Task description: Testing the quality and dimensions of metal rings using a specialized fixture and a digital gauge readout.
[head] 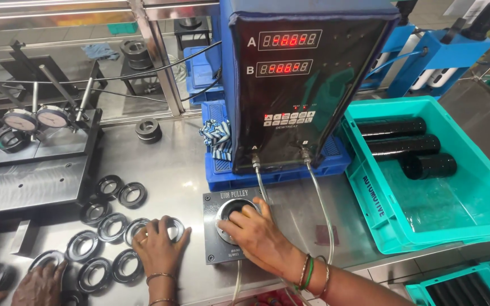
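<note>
We hold the right hand (253, 232) pressed on a ring-shaped part (235, 211) seated in the round gauge fixture (222, 249) on the bench (182, 170), fingers curled over its rim; we cannot tell how firmly they clamp. The left hand (157, 243) rests flat, fingers spread, on a black ring (172, 229) just left of the fixture. The ring's axis stands vertical, and the left hand is nearer it. More rings (94, 272) lie further left, where another person's hand (41, 283) shows. A teal bin (381, 215) sits right.
</note>
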